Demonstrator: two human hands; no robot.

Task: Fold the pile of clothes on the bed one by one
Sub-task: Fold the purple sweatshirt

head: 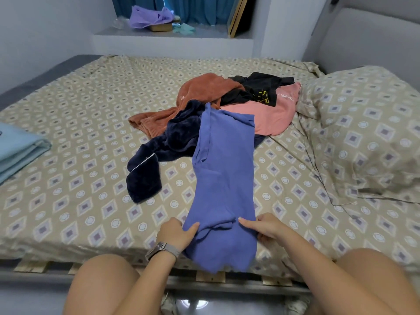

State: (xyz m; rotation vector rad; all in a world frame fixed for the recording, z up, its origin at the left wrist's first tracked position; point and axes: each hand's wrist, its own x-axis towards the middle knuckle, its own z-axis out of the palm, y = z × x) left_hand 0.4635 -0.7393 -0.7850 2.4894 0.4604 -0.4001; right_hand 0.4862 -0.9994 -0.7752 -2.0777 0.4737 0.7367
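My left hand [176, 231] grips the near left edge of the blue shirt [223, 178], thumb on top of the cloth and fingers curled under it. My right hand [264, 227] pinches the near right edge, thumb lying flat across the fabric, the other fingers tucked beneath. A metal-band watch [162, 250] sits on my left wrist. The blue shirt lies lengthwise on the bed [79, 144], folded into a long narrow strip; its near end hangs just over the bed's front edge, its far end overlaps the pile. Pile behind it, toward the far right of the bed: a dark navy fleece garment [159, 155] touching the shirt's left side, a rust-orange garment [200, 92] behind that, a black garment [256, 87] with a yellow print on top, and a pink shirt [275, 114] under the black one, touching the blue shirt's far right corner. A pillow [363, 133] in the same patterned cover as the sheet lies at the right. A folded light-blue cloth [18, 151] rests at the left edge of the bed, well apart from the pile. On the ledge behind the bed: a lilac cloth [147, 17] on a box.
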